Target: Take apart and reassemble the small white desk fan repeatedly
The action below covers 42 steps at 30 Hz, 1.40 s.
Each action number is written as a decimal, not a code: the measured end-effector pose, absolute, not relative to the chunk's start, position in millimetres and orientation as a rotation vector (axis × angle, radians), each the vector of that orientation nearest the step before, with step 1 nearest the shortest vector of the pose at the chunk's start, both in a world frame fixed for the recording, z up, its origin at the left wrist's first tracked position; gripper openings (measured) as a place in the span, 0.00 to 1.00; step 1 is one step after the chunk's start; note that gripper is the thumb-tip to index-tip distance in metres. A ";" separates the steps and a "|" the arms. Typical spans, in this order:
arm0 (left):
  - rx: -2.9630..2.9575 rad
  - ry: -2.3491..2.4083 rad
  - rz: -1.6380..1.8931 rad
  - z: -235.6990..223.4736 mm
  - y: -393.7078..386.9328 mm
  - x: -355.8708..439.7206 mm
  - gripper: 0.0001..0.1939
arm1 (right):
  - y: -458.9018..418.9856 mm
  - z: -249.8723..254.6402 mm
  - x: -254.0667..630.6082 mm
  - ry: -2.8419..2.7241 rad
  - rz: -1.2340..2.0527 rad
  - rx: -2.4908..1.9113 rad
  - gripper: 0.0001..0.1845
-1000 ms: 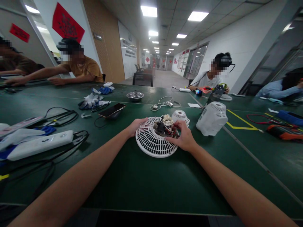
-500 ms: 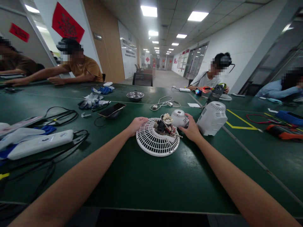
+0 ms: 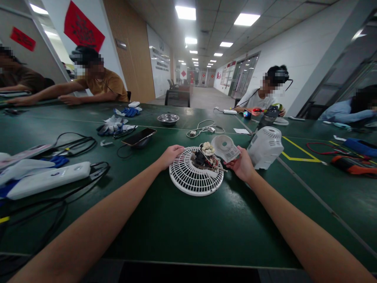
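The left hand (image 3: 169,157) holds the grille (image 3: 194,180) at its ten o'clock rim; the right hand (image 3: 243,167) holds the cover (image 3: 229,152) towards the grille's two o'clock.

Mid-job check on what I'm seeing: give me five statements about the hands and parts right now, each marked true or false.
1. The left hand holds the white grille at its edge. True.
2. The right hand is empty. False: the right hand holds a vented cover.
3. The motor assembly sits on the white grille. True.
4. The phone lies right of the white grille. False: the phone lies to its left.
5. The white housing stands right of the vented cover. True.
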State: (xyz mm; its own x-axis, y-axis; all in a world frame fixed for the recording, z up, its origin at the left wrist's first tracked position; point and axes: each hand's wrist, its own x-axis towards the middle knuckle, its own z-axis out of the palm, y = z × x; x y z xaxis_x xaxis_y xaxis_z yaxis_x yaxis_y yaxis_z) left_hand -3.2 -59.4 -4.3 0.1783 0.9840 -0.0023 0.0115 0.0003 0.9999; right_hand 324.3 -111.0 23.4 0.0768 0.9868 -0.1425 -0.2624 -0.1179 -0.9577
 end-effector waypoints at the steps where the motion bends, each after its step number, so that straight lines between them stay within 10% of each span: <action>1: 1.291 1.096 1.074 -3.6 -60.1 -2.9 0.16 | -113.6 25.0 322.3 -0.849 1.405 -1.112 0.20; 42: 1.376 1.083 1.054 -10.5 -53.1 -5.9 0.18 | -135.7 34.7 293.9 -0.726 1.452 -0.782 0.09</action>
State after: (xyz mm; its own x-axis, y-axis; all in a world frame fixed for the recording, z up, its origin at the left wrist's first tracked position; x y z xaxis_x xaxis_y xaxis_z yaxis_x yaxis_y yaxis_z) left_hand -5.9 -53.1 -10.5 0.2041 0.9784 0.0341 0.0603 -0.0473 0.9971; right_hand 293.9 -135.7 34.7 0.0025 0.9993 -0.0376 -0.5691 -0.0295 -0.8218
